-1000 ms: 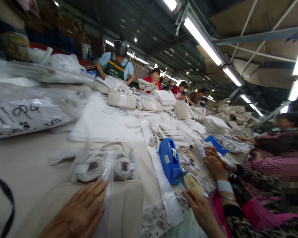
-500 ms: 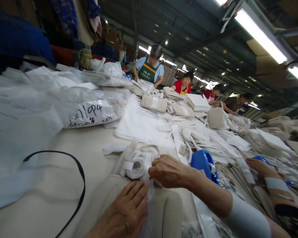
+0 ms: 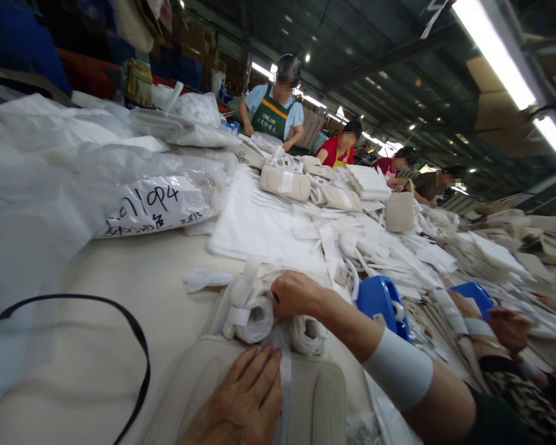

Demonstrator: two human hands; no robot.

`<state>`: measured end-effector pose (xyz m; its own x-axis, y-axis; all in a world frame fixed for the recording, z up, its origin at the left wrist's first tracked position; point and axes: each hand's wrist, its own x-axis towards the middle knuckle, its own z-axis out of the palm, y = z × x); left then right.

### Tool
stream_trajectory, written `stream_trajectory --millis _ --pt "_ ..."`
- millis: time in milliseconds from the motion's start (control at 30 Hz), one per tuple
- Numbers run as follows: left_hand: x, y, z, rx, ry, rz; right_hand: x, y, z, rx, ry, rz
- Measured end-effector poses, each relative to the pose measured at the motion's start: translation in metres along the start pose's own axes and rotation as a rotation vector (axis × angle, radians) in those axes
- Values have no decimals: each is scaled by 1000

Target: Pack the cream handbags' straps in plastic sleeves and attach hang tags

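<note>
A beige bag piece point(image 3: 322, 395) with stitched curved panels lies in front of me, and a strip of clear plastic point(image 3: 285, 377) runs across its middle. My left hand point(image 3: 243, 395) rests flat on the piece, fingers stretched along the strip's edge. At the far edge of the piece sit two white-wrapped rolls, the left roll point(image 3: 250, 315) and the right roll point(image 3: 308, 334). Between and above them, my right hand point(image 3: 299, 293) is closed where the strip leads up. Its fingertips are partly hidden behind the left roll.
A blue tape dispenser point(image 3: 383, 308) stands right of my right arm. White foam sheets point(image 3: 264, 222) and beige parts lie beyond. To the left are a marked plastic bag point(image 3: 162, 191) and a black strap point(image 3: 146, 364). A co-worker's hand point(image 3: 509, 327) is at right; other people work across the table.
My right hand has moved up and slightly left, farther over the rolls, uncovering the right roll. My left hand stays flat on the bag piece. The view has shifted slightly.
</note>
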<state>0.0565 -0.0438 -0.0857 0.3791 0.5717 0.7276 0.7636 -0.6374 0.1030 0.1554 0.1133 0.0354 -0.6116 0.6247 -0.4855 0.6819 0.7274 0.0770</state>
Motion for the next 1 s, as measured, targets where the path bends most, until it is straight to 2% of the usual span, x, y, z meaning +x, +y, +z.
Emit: stream_trajectory --millis 67,200,267,333,367,433,467,533,600,700,800,867,933,1000 --pt "0 0 -3 -5 -20 -3 5 7 1 23 40 47" --pt "6 -1 -21 -38 -206 1 -3 16 3 64 167 125" --pt "10 -1 -30 -53 -201 0 -19 8 13 45 282 196" --pt "12 0 -36 -60 -163 -19 -40 -9 34 35 405 210" --pt "13 1 -38 -65 -148 -30 -51 -20 48 38 457 188" --pt "12 2 -39 -102 -130 -46 -71 -42 80 88 671 -22" --pt "11 2 -39 -129 -126 -54 -78 -53 94 84 759 -79" --pt "10 3 -40 -180 -119 -67 -90 -69 115 92 839 -118" --pt "9 2 -42 -220 -127 -79 -98 -79 124 125 841 -109" --pt "10 -3 -47 -323 -129 -120 -113 -85 126 226 889 -150" --pt "16 -15 -52 -294 -5 -264 -128 -83 135 324 1001 -178" --pt "26 -27 -52 -155 16 -497 -133 -78 146 334 1113 -67" --pt "39 -39 -49 -28 -68 -742 -130 -72 159 354 1240 209" --pt "52 -50 -42 30 -162 -875 -120 -66 169 419 1284 484"
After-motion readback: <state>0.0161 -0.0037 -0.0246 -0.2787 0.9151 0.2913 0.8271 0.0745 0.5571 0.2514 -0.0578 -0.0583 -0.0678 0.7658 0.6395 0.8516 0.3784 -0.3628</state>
